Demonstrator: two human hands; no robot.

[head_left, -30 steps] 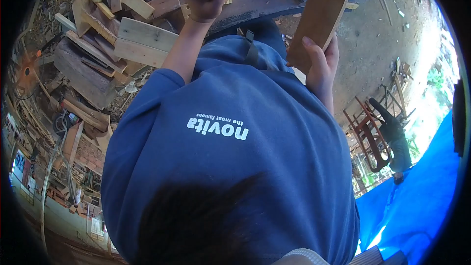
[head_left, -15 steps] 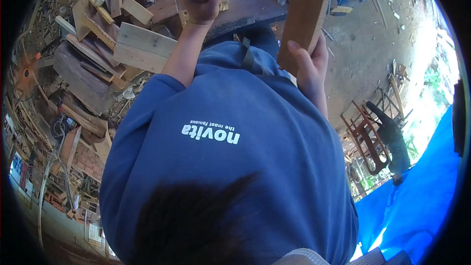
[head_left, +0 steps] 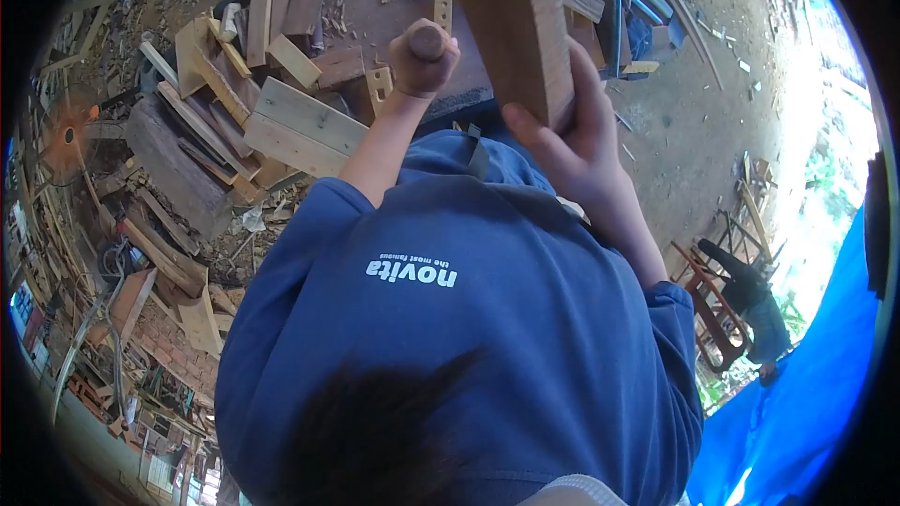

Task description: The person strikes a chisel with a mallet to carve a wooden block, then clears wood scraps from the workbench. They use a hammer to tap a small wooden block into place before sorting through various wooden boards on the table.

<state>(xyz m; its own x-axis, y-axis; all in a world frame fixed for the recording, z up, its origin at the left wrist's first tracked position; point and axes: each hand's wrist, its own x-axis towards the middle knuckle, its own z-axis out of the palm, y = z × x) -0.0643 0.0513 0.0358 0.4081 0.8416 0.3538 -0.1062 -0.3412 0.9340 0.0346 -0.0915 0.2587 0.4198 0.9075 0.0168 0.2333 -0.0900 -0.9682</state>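
My left hand point(head_left: 420, 66) is raised in front of my chest, in a fist around a round wooden tool handle point(head_left: 428, 40); only the handle's end shows, and the tool's head is hidden. My right hand point(head_left: 574, 145) grips the lower end of a long wooden plank point(head_left: 511, 19). The plank stands steeply upright, close to the camera, and runs out of the top of the view. The two hands are close together, the plank just right of the handle. My blue sweatshirt point(head_left: 450, 337) fills the lower middle.
A dark work surface point(head_left: 370, 14) lies ahead with small drilled wood blocks point(head_left: 442, 9). A heap of planks and offcuts point(head_left: 272, 117) lies to the left. Far right, another person point(head_left: 750, 305) bends beside a red frame point(head_left: 705, 286). A blue tarp point(head_left: 806, 403) hangs at the lower right.
My right hand has swung the plank leftward and closer to the camera, next to the handle. My left fist with the handle has shifted slightly right and lower in view.
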